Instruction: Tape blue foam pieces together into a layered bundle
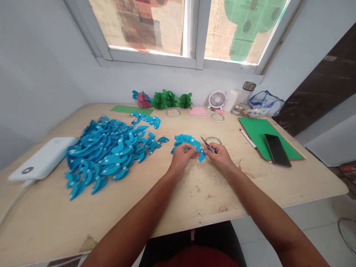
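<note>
My left hand is closed, its thumb and fingertips pinching the near edge of a fanned blue paper strip. One blue curved end piece hangs between my two hands, with small white squares on the paper. In my right hand is a slim pointed metal tool that looks like tweezers, its tip directed up and to the left. My right fingertips are close beside the blue end piece; whether they touch it I cannot tell. Left of my hands lies a large heap of blue paper arcs, many bearing white squares.
Rolls of tape lie behind my right hand and farther back. A white power bank with a cable sits at left. A phone rests on green sheets at right. Green paper figures, a fan and a bottle line the wall.
</note>
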The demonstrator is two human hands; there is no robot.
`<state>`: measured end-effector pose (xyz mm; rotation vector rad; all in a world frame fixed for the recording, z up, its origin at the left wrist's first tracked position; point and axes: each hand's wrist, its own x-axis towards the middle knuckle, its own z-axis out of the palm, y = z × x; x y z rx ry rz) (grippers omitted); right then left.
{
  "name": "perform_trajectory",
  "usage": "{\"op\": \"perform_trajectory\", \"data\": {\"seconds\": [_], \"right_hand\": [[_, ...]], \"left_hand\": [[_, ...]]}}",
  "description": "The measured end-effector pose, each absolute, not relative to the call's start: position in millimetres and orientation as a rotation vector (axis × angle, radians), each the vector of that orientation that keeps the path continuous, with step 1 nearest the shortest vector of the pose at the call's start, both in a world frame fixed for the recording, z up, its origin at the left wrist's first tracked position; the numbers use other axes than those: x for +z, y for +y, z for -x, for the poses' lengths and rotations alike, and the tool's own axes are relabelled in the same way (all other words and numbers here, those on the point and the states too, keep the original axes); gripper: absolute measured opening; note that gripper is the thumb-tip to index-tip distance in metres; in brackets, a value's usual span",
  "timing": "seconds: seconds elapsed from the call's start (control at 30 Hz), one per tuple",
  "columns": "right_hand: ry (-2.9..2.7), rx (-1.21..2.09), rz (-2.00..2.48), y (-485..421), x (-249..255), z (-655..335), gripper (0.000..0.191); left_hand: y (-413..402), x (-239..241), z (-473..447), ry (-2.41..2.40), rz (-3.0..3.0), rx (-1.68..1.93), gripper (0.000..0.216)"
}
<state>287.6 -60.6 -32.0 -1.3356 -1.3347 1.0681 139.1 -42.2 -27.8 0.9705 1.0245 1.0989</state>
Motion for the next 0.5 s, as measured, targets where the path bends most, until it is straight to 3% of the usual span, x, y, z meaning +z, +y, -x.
{"op": "perform_trajectory", "data": {"seconds": [0.5], "right_hand": [[-1.282,1.061,1.312,-59.4,-35.6,-285.2,0.02]], "left_hand": [[-43.1,-29.4,-141.2,0.946,-0.88,1.066,0.026]]}}
